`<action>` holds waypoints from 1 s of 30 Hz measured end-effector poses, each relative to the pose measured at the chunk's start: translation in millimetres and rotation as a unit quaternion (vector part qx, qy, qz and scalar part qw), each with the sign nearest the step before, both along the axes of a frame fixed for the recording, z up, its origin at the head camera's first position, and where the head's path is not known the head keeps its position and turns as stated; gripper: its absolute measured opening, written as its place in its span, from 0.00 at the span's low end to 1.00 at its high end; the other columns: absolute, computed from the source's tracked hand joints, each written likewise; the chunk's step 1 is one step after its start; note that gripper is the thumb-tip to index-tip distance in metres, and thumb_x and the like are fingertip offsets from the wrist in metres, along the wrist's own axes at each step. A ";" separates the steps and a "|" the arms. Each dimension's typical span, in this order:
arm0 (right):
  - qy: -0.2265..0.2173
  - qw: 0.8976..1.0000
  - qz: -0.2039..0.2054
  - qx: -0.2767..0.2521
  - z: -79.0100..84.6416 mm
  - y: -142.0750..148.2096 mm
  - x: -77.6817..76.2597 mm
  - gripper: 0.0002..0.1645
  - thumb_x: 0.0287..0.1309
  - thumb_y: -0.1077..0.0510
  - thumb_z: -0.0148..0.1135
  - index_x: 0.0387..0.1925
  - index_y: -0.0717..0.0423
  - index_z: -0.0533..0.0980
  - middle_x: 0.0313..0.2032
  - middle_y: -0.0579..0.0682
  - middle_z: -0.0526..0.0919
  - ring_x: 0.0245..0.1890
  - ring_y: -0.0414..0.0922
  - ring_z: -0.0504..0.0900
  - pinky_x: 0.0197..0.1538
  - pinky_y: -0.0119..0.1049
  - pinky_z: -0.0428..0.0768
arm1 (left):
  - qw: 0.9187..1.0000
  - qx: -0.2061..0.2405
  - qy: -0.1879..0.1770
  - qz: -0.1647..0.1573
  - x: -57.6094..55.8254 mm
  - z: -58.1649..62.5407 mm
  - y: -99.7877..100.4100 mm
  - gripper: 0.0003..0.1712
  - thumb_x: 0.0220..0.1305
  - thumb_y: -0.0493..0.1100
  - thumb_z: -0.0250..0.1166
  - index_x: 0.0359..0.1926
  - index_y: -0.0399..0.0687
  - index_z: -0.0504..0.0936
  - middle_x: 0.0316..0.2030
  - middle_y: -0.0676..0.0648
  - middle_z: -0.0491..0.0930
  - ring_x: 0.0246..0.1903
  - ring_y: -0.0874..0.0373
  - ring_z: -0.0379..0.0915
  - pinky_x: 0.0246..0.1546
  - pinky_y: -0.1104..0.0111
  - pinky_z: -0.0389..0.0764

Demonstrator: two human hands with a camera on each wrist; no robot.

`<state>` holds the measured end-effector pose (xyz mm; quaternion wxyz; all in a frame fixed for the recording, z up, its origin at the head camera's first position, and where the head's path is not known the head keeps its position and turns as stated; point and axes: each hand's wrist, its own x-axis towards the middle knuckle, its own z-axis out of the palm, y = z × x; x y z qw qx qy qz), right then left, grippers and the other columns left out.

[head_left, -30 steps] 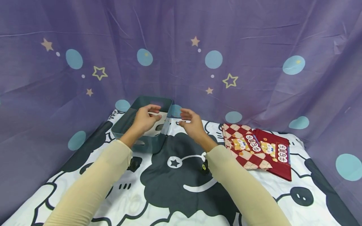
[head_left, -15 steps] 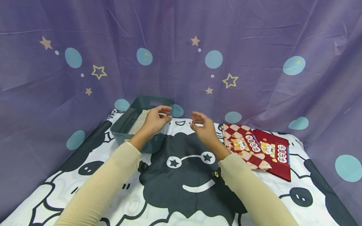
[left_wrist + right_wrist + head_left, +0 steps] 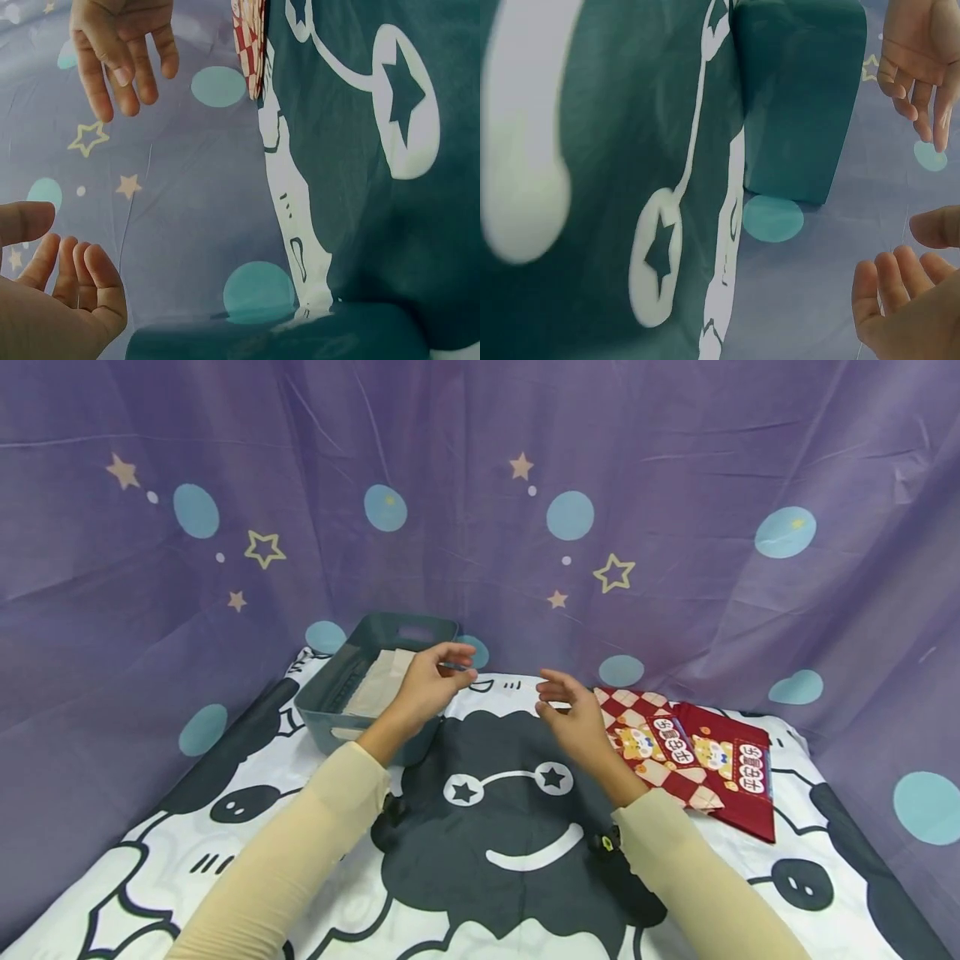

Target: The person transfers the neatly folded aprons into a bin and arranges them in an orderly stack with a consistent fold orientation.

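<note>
My left hand (image 3: 435, 685) is held in the air just right of the basket, its fingers loosely bent and nothing in them. Opposite it, my right hand (image 3: 576, 722) hovers beside the red packages, also holding nothing. The palms face each other across a gap, as the left wrist view shows with the left hand (image 3: 67, 300) and right hand (image 3: 124, 52). A dark teal plastic basket (image 3: 420, 745) stands at the back left, partly hidden by the left forearm. Inside it lies a flat beige piece (image 3: 375, 687), like folded cloth or paper.
A red diamond-checked package (image 3: 626, 710) overlaps a plain red one (image 3: 746, 818) at the right, both with a cartoon animal and lettering. The sheep-print cloth (image 3: 517, 893) covers the table. A purple curtain (image 3: 465, 460) hangs behind.
Both hands have shifted right, away from over the basket, and the gap between them has widened. More of the beige piece in the basket shows. The red packages have stayed put.
</note>
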<state>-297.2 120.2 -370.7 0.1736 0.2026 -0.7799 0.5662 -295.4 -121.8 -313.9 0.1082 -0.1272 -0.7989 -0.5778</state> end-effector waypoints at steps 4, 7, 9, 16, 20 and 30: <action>-0.004 1.000 -0.007 -0.001 -3.4 9.8 4.6 0.29 0.60 0.73 0.67 0.63 0.65 0.76 0.50 0.64 0.85 0.52 0.60 0.84 0.44 0.28 0.80 | 1.000 0.004 -0.002 -0.006 0.1 -3.5 5.1 0.20 0.66 0.36 0.69 0.59 0.43 0.82 0.50 0.40 0.81 0.41 0.51 0.76 0.37 0.66 0.77; -0.003 1.000 -0.008 0.000 -5.0 17.3 7.2 0.28 0.59 0.74 0.67 0.62 0.64 0.76 0.48 0.64 0.85 0.51 0.60 0.84 0.42 0.26 0.80 | 1.000 0.007 -0.007 -0.012 0.3 -5.8 8.5 0.20 0.67 0.35 0.68 0.59 0.42 0.82 0.50 0.39 0.81 0.41 0.51 0.77 0.38 0.66 0.77; -0.006 1.000 -0.007 0.005 -5.3 22.0 8.8 0.29 0.59 0.74 0.67 0.62 0.64 0.76 0.47 0.63 0.85 0.50 0.60 0.84 0.42 0.28 0.80 | 1.000 0.008 -0.011 -0.016 1.1 -6.7 10.6 0.20 0.67 0.35 0.68 0.59 0.43 0.82 0.51 0.39 0.81 0.41 0.50 0.77 0.38 0.66 0.77; -0.021 0.999 -0.008 0.049 -4.8 40.3 16.4 0.27 0.61 0.70 0.68 0.62 0.63 0.76 0.46 0.61 0.87 0.48 0.58 0.85 0.44 0.28 0.80 | 1.000 -0.004 -0.017 -0.022 1.0 -13.6 20.1 0.20 0.66 0.35 0.69 0.59 0.44 0.83 0.48 0.43 0.82 0.41 0.51 0.78 0.38 0.68 0.78; -0.024 0.997 -0.004 0.072 -6.2 49.8 20.1 0.26 0.62 0.68 0.69 0.61 0.61 0.78 0.46 0.60 0.87 0.49 0.56 0.86 0.44 0.32 0.80 | 1.000 -0.002 -0.013 -0.021 1.2 -19.2 26.4 0.19 0.64 0.34 0.70 0.57 0.43 0.84 0.47 0.41 0.82 0.41 0.50 0.78 0.38 0.67 0.78; -0.020 0.993 0.014 0.116 -4.8 71.9 25.5 0.24 0.65 0.64 0.67 0.62 0.60 0.77 0.47 0.61 0.87 0.48 0.53 0.86 0.45 0.31 0.81 | 0.999 -0.002 -0.035 -0.025 2.4 -33.8 43.1 0.19 0.65 0.35 0.69 0.57 0.42 0.83 0.48 0.40 0.82 0.40 0.51 0.79 0.38 0.66 0.79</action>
